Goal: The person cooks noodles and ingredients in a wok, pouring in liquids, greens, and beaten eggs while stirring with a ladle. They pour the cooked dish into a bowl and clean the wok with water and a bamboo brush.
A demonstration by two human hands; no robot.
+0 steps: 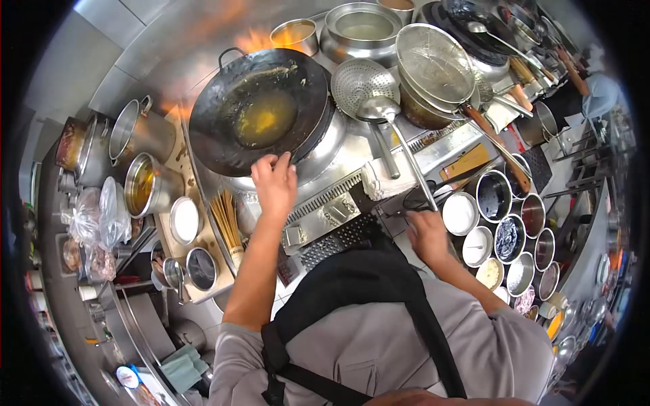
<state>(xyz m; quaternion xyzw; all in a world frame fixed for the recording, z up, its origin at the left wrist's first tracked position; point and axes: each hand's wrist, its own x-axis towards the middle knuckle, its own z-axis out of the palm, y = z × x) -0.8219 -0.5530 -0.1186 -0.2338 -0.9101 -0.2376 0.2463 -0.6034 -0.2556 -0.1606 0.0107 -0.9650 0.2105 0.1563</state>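
Note:
A large black wok [223, 108] sits tilted over the burner, with yellow liquid [265, 120] pooled in its middle. Flames rise behind it. My left hand [274, 181] is at the wok's near rim, its fingers curled onto the edge. To the right, my right hand [428, 237] is near the lower end of a ladle's long handle; the fingers are partly bent, and whether they touch anything is unclear. The ladle's bowl [379, 108] rests by a perforated skimmer [365, 80]. A folded white cloth [388, 179] lies below them.
Round seasoning containers [460, 214] stand at the right. A mesh strainer [435, 64] rests over a pot behind. Metal pots [153, 184] and a bamboo brush [229, 220] are at the left. A person in light blue [600, 95] stands at the far right.

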